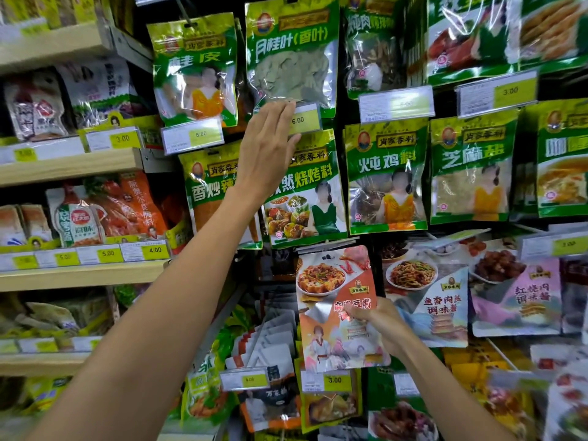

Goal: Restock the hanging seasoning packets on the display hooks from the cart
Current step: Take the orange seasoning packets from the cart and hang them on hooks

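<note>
While left hand [270,144] touches tag [306,121], right hand [380,323] pinches packet [331,281] edge.

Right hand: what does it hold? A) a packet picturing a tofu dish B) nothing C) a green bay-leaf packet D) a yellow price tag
A: the right hand pinches the tofu-dish packet at its right edge, in front of the display.

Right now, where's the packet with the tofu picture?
In the lower middle of the head view, the tofu packet is pinched in the right hand. It sits just under the green packet and left of the stir-fry packet.
</note>
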The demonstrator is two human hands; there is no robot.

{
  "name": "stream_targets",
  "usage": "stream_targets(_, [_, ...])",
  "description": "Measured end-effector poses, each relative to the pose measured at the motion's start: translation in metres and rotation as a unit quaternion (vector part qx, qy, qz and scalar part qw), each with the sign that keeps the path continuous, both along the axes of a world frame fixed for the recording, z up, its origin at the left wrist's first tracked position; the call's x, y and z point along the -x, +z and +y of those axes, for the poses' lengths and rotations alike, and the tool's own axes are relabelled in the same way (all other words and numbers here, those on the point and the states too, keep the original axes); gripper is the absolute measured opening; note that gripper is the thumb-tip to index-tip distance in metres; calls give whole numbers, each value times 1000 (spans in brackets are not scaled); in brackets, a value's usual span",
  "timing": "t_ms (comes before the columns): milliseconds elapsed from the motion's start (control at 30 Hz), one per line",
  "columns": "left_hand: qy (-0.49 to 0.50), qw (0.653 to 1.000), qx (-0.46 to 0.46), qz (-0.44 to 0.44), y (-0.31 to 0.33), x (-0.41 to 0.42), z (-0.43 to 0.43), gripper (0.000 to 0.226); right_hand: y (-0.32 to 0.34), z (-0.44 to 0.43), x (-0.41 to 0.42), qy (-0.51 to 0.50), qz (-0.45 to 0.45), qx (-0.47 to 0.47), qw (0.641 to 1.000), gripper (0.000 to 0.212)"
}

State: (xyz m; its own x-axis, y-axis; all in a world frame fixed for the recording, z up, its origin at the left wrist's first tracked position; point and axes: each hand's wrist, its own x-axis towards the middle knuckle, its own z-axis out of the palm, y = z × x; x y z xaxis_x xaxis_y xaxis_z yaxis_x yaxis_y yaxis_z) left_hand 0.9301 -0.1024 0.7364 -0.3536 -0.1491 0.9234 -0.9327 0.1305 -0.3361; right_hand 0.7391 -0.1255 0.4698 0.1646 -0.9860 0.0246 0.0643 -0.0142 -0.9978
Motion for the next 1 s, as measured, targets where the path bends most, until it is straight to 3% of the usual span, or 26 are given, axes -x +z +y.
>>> stream_targets(300, [-6, 1000, 11, 5, 0, 1, -1, 46, -7, -40, -11, -43, 12, -10, 999, 28])
stream_targets(367, [-7, 1000, 17, 4, 0, 1, -2, 46, -6, -52, -14, -57, 20, -7, 998, 19])
stream_targets(500, [-11, 1000, 23, 2, 0, 0, -3, 45, -5, -67, -16, -79, 27, -14, 996, 50])
stream_targets(733, [-25, 1000, 3, 12, -3, 2, 3, 44, -18, -53, -17, -96, 42, -30, 994, 58])
stream_targets(1000, [-127, 989, 43, 71, -56, 23, 19, 31, -19, 6, -2, -150, 115, 124, 974, 44])
